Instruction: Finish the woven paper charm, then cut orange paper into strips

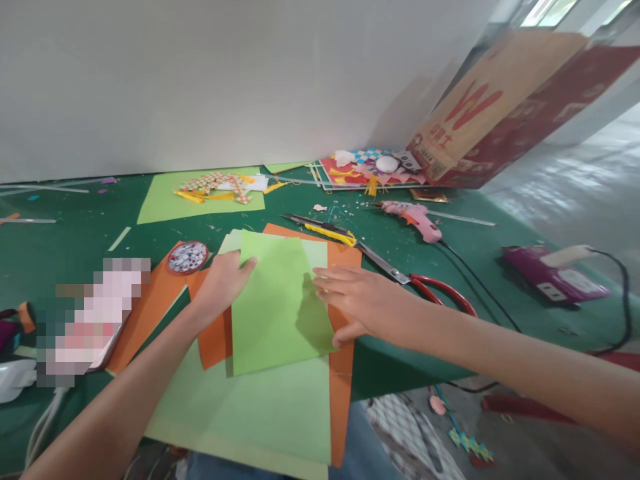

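A bright green sheet of paper (280, 307) lies in front of me on top of a larger pale green sheet (250, 413) and orange sheets (345, 400). At its upper left edge is my left hand (225, 283), thumb on top and the other fingers mostly hidden, closed on the sheet. My right hand (355, 300) has its fingers stretched out over the right edge of the same sheet and casts a shadow on it; nothing is held in it. Just beyond the papers lie a yellow utility knife (330, 230) and red-handled scissors (400, 275).
A pink glue gun (415, 217) trails its cord to the right, near a purple power strip (555, 273). Left are a blurred-out phone-like object (95, 320) and a round case of googly eyes (187, 257). Paper crafts (215, 187) and a paper bag (490, 100) stand along the back.
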Action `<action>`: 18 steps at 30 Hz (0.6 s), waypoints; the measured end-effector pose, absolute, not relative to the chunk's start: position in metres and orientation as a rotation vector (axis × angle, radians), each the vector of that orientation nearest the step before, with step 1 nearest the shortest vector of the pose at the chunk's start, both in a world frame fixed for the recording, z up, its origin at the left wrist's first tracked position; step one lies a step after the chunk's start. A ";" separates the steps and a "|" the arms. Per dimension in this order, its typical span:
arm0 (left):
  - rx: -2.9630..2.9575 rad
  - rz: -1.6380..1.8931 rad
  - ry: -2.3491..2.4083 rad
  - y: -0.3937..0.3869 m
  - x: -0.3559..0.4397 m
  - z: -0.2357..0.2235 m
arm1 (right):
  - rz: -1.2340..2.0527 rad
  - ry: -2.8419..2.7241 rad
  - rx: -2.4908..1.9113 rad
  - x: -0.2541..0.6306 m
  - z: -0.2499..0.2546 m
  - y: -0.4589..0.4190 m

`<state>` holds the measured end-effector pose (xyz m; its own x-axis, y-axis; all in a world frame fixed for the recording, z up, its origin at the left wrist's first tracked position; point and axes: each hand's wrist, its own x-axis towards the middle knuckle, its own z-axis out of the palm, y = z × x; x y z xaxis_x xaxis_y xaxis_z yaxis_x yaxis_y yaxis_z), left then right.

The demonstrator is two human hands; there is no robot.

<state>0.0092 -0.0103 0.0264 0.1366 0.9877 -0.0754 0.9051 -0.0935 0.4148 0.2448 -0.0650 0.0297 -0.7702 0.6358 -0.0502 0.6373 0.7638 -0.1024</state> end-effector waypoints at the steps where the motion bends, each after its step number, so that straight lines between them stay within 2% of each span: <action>1: 2.056 0.316 1.828 -0.010 0.009 0.027 | -0.206 2.962 1.090 0.245 0.028 -0.065; 7: 2.038 0.310 1.828 -0.011 0.011 0.027 | -0.331 3.040 1.254 0.250 0.016 -0.063; 18: 2.051 0.312 1.812 -0.011 0.009 0.026 | -0.408 3.017 1.163 0.256 0.014 -0.053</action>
